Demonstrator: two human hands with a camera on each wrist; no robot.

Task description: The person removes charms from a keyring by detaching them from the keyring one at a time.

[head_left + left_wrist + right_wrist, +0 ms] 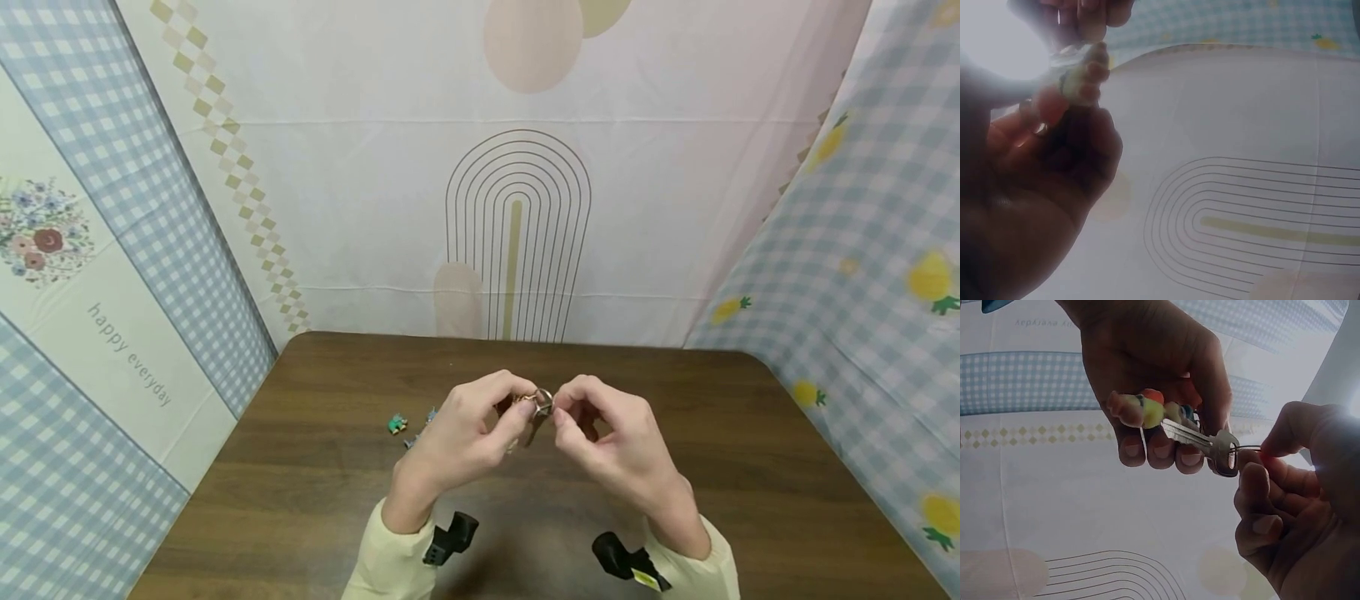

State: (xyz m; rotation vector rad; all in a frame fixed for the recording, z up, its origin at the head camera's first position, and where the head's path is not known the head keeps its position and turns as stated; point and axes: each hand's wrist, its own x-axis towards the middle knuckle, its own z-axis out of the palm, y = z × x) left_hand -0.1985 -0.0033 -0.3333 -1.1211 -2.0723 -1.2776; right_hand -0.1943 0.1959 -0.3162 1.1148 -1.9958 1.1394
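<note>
Near the middle of the head view, above a dark wooden table (300, 467), the person's 2 hands meet around a small bunch of key things. The left hand (465, 429) has its fingers curled round a colourful charm (1141, 409), pale with a yellow-green middle and an orange-red top, which shows in the upper centre of the right wrist view. From that hand a silver key (1200, 442) juts toward the lower right of that frame, its head with the hole lying close to the right hand (611, 437). The right hand's thumb and forefinger pinch a thin wire split ring (1249, 449) that passes through the hole in the key's head.

Judged from this, the key sits on the ring and work at the ring is in hand; whether the key is going on or coming off cannot be told, nor how far round the coil it has travelled.

On the table, left of the hands in the head view, lie 2 small pieces apart from the bunch: a teal trinket (397, 424) and a bluish one (431, 414) just beside the left hand.
</note>
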